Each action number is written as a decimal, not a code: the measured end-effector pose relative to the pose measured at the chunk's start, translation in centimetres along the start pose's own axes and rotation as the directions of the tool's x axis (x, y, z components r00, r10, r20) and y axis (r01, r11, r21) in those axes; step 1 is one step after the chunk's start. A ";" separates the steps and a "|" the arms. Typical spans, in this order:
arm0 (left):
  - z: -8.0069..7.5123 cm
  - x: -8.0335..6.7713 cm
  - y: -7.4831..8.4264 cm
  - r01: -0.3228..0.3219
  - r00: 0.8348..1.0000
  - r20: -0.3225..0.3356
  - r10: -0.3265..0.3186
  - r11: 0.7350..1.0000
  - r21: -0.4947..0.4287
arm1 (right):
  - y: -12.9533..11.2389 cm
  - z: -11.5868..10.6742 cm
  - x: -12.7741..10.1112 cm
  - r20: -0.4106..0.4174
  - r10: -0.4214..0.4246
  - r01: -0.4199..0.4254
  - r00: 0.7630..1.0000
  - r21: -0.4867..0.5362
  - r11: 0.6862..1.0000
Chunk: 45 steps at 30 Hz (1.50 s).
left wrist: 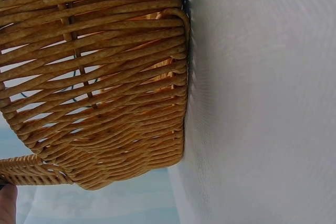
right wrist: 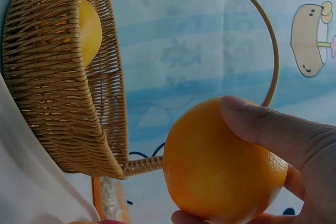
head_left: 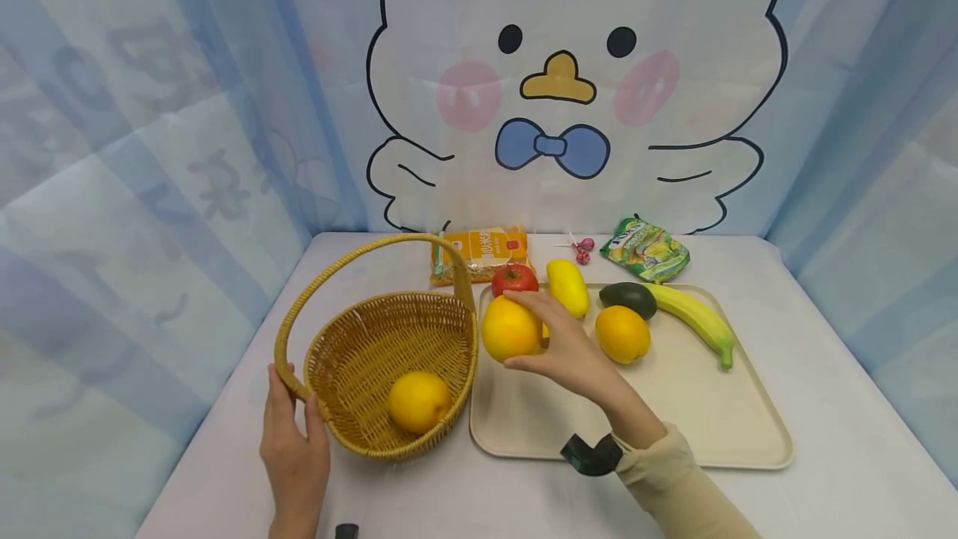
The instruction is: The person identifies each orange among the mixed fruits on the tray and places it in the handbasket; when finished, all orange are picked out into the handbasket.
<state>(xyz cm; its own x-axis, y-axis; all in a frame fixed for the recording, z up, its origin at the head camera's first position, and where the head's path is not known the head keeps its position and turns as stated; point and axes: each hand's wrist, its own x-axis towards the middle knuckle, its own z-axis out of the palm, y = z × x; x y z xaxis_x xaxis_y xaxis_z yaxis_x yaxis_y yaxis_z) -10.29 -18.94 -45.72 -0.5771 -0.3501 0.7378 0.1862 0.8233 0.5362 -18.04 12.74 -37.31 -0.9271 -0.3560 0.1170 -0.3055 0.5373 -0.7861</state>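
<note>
On my feed there's a red apple [head_left: 513,278], a yellow mango [head_left: 568,286], a dark green avocado [head_left: 629,298], another round orange [head_left: 623,333] and a yellow banana [head_left: 692,317] on the beige plastic tray [head_left: 703,414]. Behind: orange noodle packet [head_left: 482,250], pink lollipops [head_left: 581,249], green snack bag [head_left: 647,249].

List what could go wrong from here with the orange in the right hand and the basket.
1. The right hand holds the orange at its side only, above the tray edge; it might slip and roll.
2. The basket is steadied only by the left hand at its handle's base; a hard drop could tip it.
3. The orange could strike the fruit already in the basket.
</note>
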 end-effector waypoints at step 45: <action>-0.2 0.0 0.0 0.010 1.000 0.017 -0.010 1.000 0.014 | -2.3 1.3 1.9 0.027 -0.163 0.163 0.986 -0.005 0.987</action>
<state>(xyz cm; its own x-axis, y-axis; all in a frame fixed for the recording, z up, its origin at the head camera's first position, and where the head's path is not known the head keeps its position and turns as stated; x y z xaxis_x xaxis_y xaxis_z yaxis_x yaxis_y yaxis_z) -10.16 -19.00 -45.59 -0.5922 -0.3510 0.7253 0.1689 0.8261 0.5376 -18.80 9.89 -36.05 -0.8588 -0.4592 0.2272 -0.4537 0.4756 -0.7536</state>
